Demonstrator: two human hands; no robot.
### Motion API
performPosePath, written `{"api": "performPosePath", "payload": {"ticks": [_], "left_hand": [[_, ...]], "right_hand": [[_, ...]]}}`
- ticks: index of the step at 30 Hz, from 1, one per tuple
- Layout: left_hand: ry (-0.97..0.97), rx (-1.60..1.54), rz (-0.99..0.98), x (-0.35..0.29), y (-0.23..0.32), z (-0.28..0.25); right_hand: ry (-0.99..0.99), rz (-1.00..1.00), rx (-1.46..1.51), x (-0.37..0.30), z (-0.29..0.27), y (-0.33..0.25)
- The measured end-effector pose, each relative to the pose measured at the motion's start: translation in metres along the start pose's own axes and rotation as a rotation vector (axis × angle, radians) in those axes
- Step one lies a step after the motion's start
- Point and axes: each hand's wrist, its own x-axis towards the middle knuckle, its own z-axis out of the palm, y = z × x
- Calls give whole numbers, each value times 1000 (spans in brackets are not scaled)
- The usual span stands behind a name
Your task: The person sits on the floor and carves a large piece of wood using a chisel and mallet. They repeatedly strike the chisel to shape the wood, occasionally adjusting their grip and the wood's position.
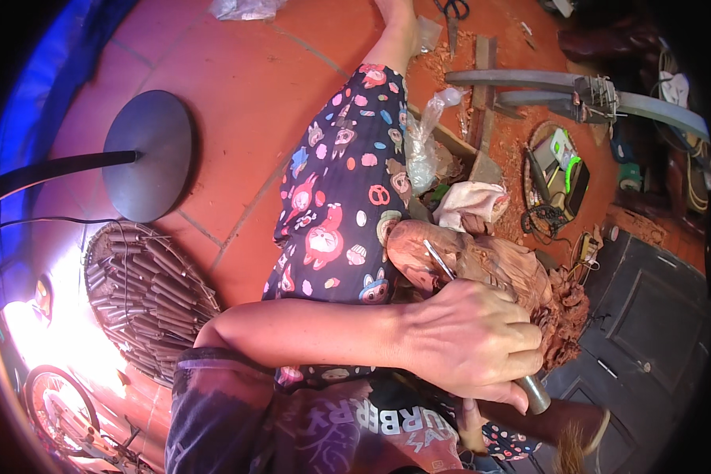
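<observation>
My left hand (474, 340) is closed around a carving chisel, its thumb toward me. The thin metal shank (437, 259) sticks out past the far side of the fist, and the dull metal handle end (538, 395) shows below the thumb. Under the hand lies a reddish-brown wood carving (494, 265), smooth at its left end and rough and deeply cut at its right. Of my right hand (472, 430) only a finger or thumb shows, beside a brown, wooden-looking block (565, 423). The left forearm hides the rest of it.
An oval basket (205, 280) packed with rod-like tools stands at left, near a round black stand base (150, 154). A white cloth (470, 207), a basket of small items (533, 178) and a curved clamp-like beam (521, 79) lie beyond the carving. Shavings litter the tiles.
</observation>
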Motion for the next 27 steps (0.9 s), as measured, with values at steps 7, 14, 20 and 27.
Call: {"api": "performPosePath", "payload": {"ticks": [7,14,20,27], "left_hand": [[26,366,23,6,30,8],[-297,-65,-535,-2,55,-1],[-280,80,-391,-15,51,2],[-186,228,-40,15,19,21]], "right_hand": [[34,-56,13,-6,0,1],[60,-98,84,-14,-3,14],[55,-128,113,-15,-10,20],[31,-140,115,-16,-13,23]]}}
